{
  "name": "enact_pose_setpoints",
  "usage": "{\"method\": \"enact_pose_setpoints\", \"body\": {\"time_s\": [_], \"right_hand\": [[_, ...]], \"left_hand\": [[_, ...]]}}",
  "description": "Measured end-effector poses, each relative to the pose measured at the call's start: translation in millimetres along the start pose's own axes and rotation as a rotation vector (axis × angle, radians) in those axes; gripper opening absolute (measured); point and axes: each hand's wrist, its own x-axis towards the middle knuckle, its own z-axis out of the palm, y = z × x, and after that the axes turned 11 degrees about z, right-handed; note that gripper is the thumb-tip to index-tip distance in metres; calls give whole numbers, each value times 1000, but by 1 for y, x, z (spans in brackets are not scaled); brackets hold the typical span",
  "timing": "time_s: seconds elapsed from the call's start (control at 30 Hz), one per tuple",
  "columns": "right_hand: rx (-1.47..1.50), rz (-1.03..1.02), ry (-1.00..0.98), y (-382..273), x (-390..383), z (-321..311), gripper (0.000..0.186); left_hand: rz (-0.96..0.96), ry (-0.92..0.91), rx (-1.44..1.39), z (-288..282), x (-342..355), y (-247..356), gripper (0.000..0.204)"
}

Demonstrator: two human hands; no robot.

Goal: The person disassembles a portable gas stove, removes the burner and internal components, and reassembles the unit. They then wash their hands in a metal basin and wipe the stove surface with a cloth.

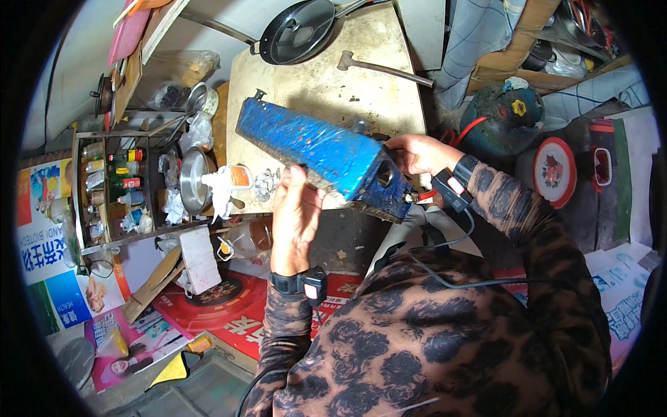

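Tilted up over the table is a long blue metal gas stove, scuffed and dirty, with a hole in its right end. My left hand grips its near lower edge, thumb uppermost. At the right end, my right hand holds the far corner, its fingertips partly hidden behind the metal. A red hose meets a fitting at that end, just below my right wrist. Farther back on the table lie a hammer and a black pan with a glass lid.
To the right stands a gas cylinder with a yellow valve knob. A white bottle and a metal bowl are left of the table, near a rack of bottles. A round red-rimmed thing with a flower print is at the far right.
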Motion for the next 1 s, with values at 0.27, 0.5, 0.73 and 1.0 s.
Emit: {"method": "enact_pose_setpoints", "body": {"time_s": [0.27,0.5,0.73,1.0], "right_hand": [[38,-62,-101,-33,4,-44,25],[-41,-146,-230,-89,-12,-54,31],[-148,-297,-106,-132,-38,-48,35],[-227,-408,-16,-157,-47,-51,39]], "left_hand": [[2,-123,-8,15,27,-32,24],[153,-163,-27,71,40,-80,38],[282,-18,-69,139,69,-124,45],[417,82,-184,173,108,-153,46]]}}
